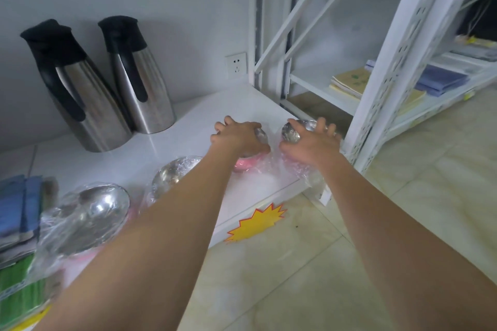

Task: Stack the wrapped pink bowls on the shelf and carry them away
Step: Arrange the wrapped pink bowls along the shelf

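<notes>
Wrapped pink bowls (248,162) on white shelf (188,121), two steel flasks (139,75) behind, left hand (239,134) and right hand (309,142) spread, each atop one bowl.

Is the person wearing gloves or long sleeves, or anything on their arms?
No. The left hand and the right hand are both bare, with no gloves. Both forearms are bare as far as the picture shows, with no sleeves. No watch, bracelet or ring shows on them.

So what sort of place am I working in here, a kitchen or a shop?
Most likely a small shop or stockroom. Goods lie on a white shelf: plastic-wrapped bowls, two steel thermos jugs, and a yellow starburst price tag on the shelf edge. Slotted metal racking stands alongside.
</notes>
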